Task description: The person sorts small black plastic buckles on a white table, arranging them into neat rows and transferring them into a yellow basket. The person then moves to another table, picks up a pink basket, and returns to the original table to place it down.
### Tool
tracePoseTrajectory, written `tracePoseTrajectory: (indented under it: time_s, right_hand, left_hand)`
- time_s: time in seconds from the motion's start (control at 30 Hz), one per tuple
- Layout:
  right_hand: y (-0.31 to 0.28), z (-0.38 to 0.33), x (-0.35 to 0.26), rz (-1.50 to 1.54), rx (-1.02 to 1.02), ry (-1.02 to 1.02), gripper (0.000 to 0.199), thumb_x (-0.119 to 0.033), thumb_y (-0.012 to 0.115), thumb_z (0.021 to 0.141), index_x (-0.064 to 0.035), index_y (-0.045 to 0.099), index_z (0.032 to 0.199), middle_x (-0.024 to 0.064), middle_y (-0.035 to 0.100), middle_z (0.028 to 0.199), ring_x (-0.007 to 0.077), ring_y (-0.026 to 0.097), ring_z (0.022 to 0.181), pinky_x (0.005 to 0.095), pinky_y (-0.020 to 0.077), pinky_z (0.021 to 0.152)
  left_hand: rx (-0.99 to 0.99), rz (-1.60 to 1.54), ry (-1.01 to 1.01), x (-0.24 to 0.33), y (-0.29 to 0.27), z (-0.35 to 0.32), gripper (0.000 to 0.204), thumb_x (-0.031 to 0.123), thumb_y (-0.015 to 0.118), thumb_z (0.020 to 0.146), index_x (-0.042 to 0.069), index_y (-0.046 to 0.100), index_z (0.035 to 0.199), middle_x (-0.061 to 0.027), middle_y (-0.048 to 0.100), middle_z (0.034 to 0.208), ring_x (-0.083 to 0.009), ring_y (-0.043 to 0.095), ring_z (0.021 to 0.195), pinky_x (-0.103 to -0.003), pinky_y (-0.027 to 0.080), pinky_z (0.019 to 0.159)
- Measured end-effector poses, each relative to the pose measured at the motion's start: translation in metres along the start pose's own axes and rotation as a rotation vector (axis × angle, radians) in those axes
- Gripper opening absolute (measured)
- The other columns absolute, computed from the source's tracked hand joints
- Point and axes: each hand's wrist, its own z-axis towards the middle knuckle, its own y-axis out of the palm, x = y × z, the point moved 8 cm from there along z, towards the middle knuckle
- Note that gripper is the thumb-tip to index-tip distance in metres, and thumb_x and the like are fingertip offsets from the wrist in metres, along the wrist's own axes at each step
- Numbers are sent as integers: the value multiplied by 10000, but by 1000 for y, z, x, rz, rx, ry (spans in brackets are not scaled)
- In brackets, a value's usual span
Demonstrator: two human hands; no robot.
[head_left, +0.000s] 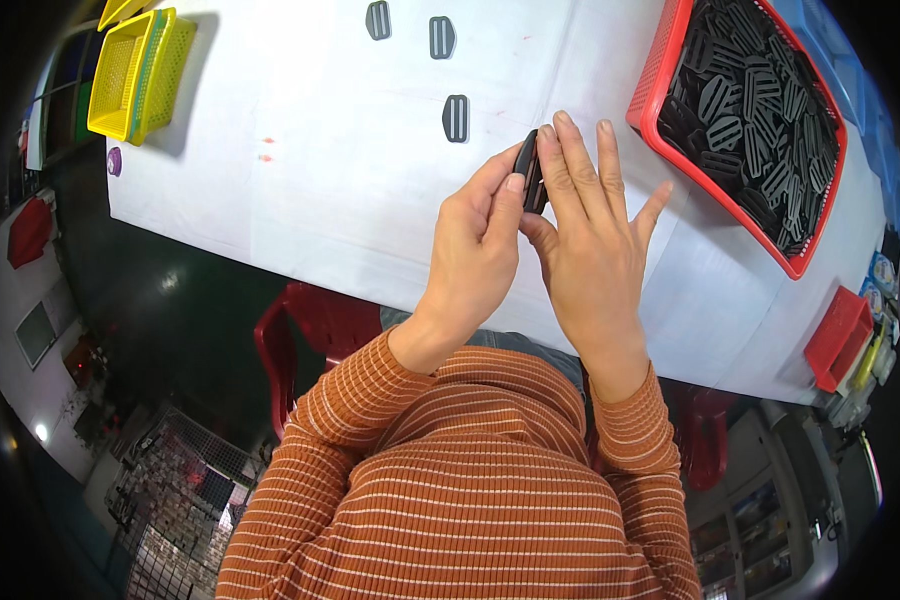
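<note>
A black, flat, apparently plastic buckle [526,155] is held edge-on above the white worktop [320,150], left of the red, perforated plastic basket [660,75] heaped with black slotted pieces [760,110]. Of the hands, the left hand [475,235] pinches it between thumb and fingers; the right hand [592,240] lies at its other side, fingers extended. Probably light, stiff and smooth, it suits a grip by its outer edges. Its broad face is largely hidden; whether several are stacked, or how the right thumb bears, cannot be told.

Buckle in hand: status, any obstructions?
Left hand pinches black buckle, edge-on. Right hand alongside, fingers spread. Three loose buckles beyond, red basket at right; nothing visibly obstructing.
</note>
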Motion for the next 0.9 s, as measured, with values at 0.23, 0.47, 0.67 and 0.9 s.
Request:
tracePoseTrajectory:
  time_s: [0.23,0.47,0.67,0.9]
  right_hand:
    - [-9,-14,-6,99,152,-214,348,-155,649,828,-109,648,1172,10,532,1356,283,347,1368,591,25,1121]
    - [-1,-5,-16,45,85,-132,329,-144,673,795,-61,669,1113,19,492,1398,273,315,1386,594,19,1122]
    - [5,-2,-14,6,-22,-111,368,-156,689,781,-68,659,1137,25,488,1400,249,343,1373,576,57,1127]
    - [-28,-18,6,258,286,-147,240,-152,738,764,-37,660,959,96,548,1298,292,504,1231,504,231,1107]
  left_hand:
    - [20,-216,31,9,2,-4,361,99,385,1006,-58,451,1324,-105,601,1173,-109,590,984,-231,495,793]
    - [49,-165,7,-3,-11,-7,359,100,391,1005,-57,451,1322,-82,611,1139,-73,589,924,-214,496,753]
    - [14,-83,22,-5,-10,-5,359,95,388,1003,-66,451,1319,-88,619,1123,-85,596,908,-218,495,748]
    - [-122,-305,-53,1,5,-1,376,145,376,1010,-52,442,1324,-176,573,1247,-223,587,1131,-287,503,888]
